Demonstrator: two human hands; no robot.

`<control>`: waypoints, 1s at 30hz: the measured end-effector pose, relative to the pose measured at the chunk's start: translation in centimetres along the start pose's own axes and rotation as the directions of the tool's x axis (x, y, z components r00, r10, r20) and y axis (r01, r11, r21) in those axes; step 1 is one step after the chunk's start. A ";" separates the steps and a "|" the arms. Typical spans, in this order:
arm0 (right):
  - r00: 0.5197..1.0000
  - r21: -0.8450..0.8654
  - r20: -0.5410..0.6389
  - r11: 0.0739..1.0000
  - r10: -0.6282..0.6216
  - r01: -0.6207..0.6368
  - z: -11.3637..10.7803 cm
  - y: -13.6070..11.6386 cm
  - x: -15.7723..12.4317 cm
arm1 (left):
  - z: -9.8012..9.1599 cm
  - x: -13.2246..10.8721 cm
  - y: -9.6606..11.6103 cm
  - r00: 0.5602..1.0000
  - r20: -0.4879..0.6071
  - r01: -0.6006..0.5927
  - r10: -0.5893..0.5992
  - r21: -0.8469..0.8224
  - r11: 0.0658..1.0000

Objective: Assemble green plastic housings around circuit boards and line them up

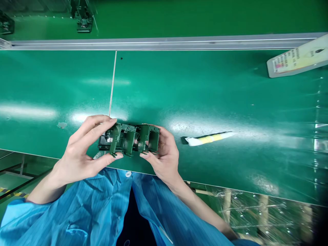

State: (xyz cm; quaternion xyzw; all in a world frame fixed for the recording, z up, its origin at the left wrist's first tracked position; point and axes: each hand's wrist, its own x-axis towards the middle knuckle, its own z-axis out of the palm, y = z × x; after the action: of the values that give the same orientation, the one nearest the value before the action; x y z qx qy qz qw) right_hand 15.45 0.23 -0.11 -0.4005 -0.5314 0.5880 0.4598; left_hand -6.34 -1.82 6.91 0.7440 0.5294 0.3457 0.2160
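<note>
Between my two hands is a dark green plastic housing with upright walls and open compartments, held just above the near edge of the green table. Small metal parts show inside it. My left hand grips its left end, fingers at the far side and thumb at the near side. Around the right end wraps my right hand, its thumb on the near side and its other fingers partly hidden behind the housing. To the right lies a slim tool wrapped in white and yellow, with a dark end at its left.
A pale labelled box or holder stands at the back right. Beyond a metal rail sit more dark housings on another green surface. Clear plastic trays lie below the table at the right.
</note>
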 end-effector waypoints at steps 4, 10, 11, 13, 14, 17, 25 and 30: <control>1.000 0.006 0.002 0.999 0.031 -0.031 0.2 0.0 -0.1 | 0.1 0.2 0.0 0.999 0.013 -0.039 0.038 0.080 0.996; 0.995 -0.089 0.019 0.992 0.093 -0.091 0.1 -0.4 -0.4 | 0.5 0.3 0.1 0.998 0.050 -0.038 0.032 0.130 0.991; 0.996 -0.113 0.017 0.990 0.090 -0.087 0.0 -0.5 -0.4 | 0.6 0.3 0.1 0.998 0.057 -0.037 0.029 0.135 0.990; 0.997 -0.158 0.014 0.985 0.077 -0.074 -0.1 -0.6 -0.4 | 0.7 0.3 0.0 0.997 0.071 -0.035 0.025 0.145 0.989; 0.997 -0.175 0.015 0.982 0.069 -0.066 -0.1 -0.6 -0.4 | 0.7 0.3 0.0 0.997 0.075 -0.037 0.026 0.150 0.988; 0.999 -0.185 0.021 0.982 0.040 -0.035 -0.2 -0.5 -0.4 | 0.7 0.4 0.0 0.996 0.080 -0.061 0.049 0.164 0.985; 0.997 -0.053 0.067 0.998 0.024 -0.020 -0.1 0.1 -0.3 | 0.1 0.6 0.9 0.990 0.095 -0.124 0.106 0.205 0.971; 0.994 -0.041 0.087 0.998 0.060 -0.056 0.0 0.1 -0.4 | -0.2 0.7 1.5 0.986 0.117 -0.145 0.122 0.217 0.965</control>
State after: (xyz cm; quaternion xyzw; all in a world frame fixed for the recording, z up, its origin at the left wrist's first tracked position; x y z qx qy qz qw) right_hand 15.57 -0.16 -0.25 -0.3983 -0.5505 0.6079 0.4109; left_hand -5.37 -1.68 8.34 0.8145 0.5019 0.2586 0.1335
